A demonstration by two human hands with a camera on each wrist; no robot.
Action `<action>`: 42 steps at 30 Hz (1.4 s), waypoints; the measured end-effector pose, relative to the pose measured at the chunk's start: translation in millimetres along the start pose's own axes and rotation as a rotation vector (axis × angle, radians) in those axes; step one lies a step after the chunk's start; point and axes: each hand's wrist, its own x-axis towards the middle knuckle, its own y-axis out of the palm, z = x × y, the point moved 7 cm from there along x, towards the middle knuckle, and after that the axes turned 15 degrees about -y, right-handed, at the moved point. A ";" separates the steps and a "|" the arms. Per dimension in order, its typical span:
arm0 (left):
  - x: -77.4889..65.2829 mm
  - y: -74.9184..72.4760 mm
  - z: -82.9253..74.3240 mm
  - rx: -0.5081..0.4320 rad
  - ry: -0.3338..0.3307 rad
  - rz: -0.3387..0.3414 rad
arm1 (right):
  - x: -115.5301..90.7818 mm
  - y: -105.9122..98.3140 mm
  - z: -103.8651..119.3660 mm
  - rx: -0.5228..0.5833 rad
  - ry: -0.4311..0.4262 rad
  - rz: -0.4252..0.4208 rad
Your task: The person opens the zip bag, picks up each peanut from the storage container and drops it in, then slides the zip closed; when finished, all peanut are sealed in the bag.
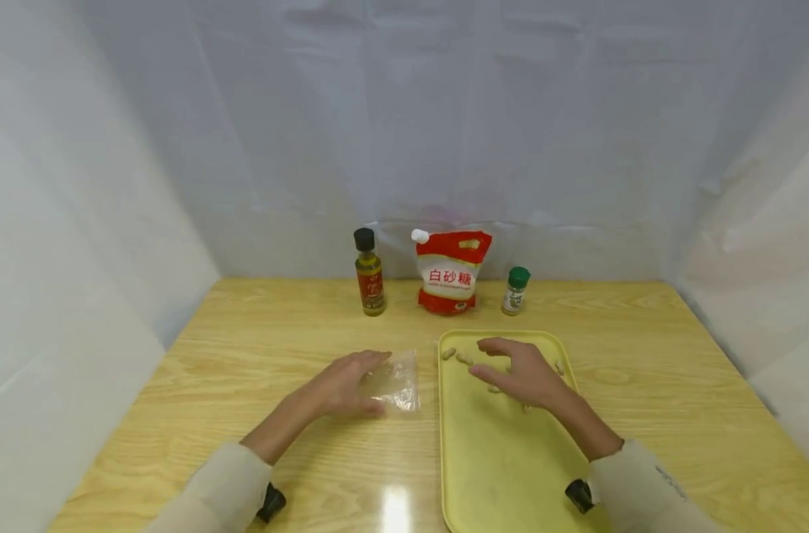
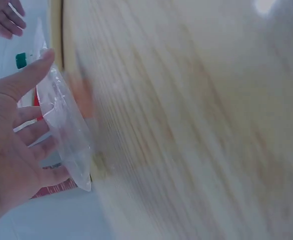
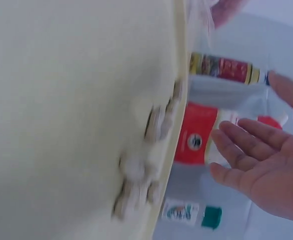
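Observation:
A small clear plastic bag [image 1: 399, 381] lies on the table just left of the tray. My left hand [image 1: 351, 381] is at the bag's left side, thumb and fingers spread apart; in the left wrist view the fingers overlap the bag [image 2: 66, 125]. My right hand [image 1: 520, 374] hovers above the far part of the yellow tray [image 1: 491, 459], holding nothing, its fingers loosely extended. Several peanuts in their shells [image 3: 156, 122] lie near the tray's far end, some partly hidden behind the right hand in the head view.
Along the table's back stand a dark-capped bottle [image 1: 371, 285], a red and white sugar pouch [image 1: 449, 277] with a white spout, and a small green-capped jar [image 1: 514, 292]. White sheeting [image 1: 457, 133] encloses the wooden table [image 1: 264, 348] at the back and sides.

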 end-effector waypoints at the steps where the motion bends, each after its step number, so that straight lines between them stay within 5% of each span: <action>1: -1.0 -0.3 -1.6 -0.016 0.011 -0.002 | 2.6 2.7 2.1 0.023 -0.005 -0.012; 8: -7.2 -0.1 -16.4 -0.104 0.076 -0.022 | 15.2 24.1 10.6 0.318 0.080 -0.049; 16: -13.1 2.6 -26.6 -0.191 0.092 -0.032 | 21.0 47.9 18.2 0.558 0.152 0.022; 27: -17.0 0.0 -30.0 -0.140 0.103 -0.049 | 24.3 63.4 19.2 0.622 0.253 -0.005; 32: -16.9 -7.7 -34.7 -0.115 0.089 -0.157 | 24.4 63.4 18.3 0.591 0.300 -0.053; 35: -16.1 -15.6 -38.2 -0.228 0.049 -0.236 | 25.0 62.2 20.3 0.572 0.315 -0.075; 37: -15.2 -18.5 -41.1 -0.350 0.032 -0.231 | 25.9 61.5 23.3 0.559 0.309 -0.080; 42: -9.0 -13.4 -50.6 -0.590 -0.002 -0.038 | 28.0 60.2 33.3 0.532 0.251 -0.075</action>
